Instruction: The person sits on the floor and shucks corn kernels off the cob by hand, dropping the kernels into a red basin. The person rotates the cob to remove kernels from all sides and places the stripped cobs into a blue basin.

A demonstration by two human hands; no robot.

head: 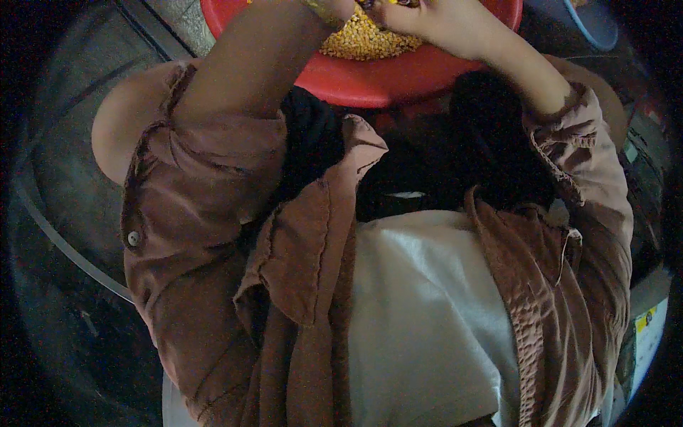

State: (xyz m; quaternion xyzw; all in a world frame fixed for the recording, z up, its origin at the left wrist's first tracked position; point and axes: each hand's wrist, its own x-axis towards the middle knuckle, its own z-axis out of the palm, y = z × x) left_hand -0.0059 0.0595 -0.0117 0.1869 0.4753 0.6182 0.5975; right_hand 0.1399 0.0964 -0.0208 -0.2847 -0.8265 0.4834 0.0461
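Note:
At the top edge, my left hand and my right hand meet above a red plastic basin, both partly cut off by the frame. My right hand's fingers are closed around what looks like a corn cob with dark and yellow kernels. Something yellowish shows at my left hand; its fingertips are too cut off to tell its grip. Below the hands, loose yellow corn kernels lie heaped in the basin.
A light-blue rimmed container stands at the upper right. My bare knee is left of the basin. A curved pale edge runs along the left floor. A printed white item lies at the lower right.

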